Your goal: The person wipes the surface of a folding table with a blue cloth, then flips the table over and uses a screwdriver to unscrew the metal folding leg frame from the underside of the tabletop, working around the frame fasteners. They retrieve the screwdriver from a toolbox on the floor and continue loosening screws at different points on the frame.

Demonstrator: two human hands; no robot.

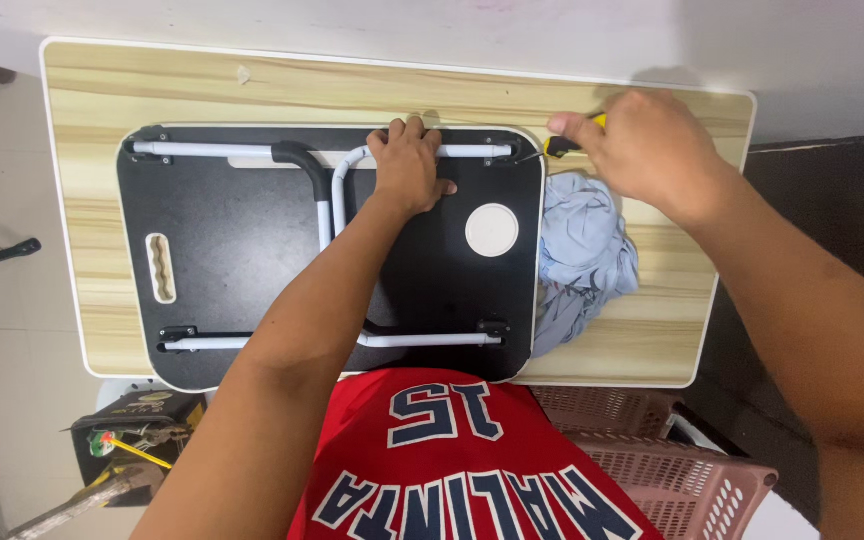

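Note:
A black lap table (232, 230) lies upside down on a light wooden tabletop (352, 85), its white tube legs (327, 340) folded flat against it. My left hand (409, 165) presses down on the far leg tube near the black panel's right corner. My right hand (640, 145) grips a screwdriver with a yellow-and-black handle (564, 143). Its tip points left at the bracket (500, 152) on the far right corner of the panel.
A crumpled pale blue cloth (584, 250) lies on the tabletop just right of the black panel. A pink plastic basket (667, 465) stands at the lower right. A box with tools (127, 440) sits on the floor at the lower left.

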